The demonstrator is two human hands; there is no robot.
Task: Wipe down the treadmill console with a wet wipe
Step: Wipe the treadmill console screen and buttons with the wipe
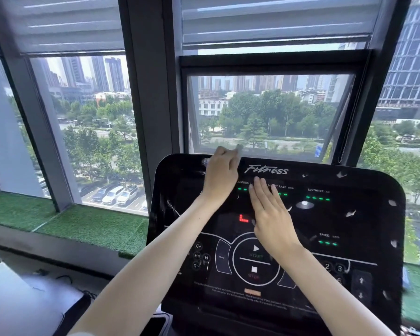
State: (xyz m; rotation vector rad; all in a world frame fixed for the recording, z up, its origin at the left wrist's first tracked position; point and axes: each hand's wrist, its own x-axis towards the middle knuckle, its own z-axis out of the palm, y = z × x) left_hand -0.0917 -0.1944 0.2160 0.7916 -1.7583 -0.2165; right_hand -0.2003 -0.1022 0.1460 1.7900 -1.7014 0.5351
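The black treadmill console fills the lower right, with a "Fitness" logo, green readouts and round start/stop buttons. My right hand lies flat on the middle of the panel, fingers straight and close together, tips near the calories readout. My left hand sits at the console's top edge left of the logo. Its fingers are curled and blurred, one tip sticking up above the edge. No wet wipe shows in either hand; whether one lies under my right palm is hidden. Small pale scraps of film dot the panel's right side.
A large window with dark frames stands right behind the console, blinds half drawn. A sill covered in green artificial turf runs along the left. Pale objects and a cable lie at the lower left.
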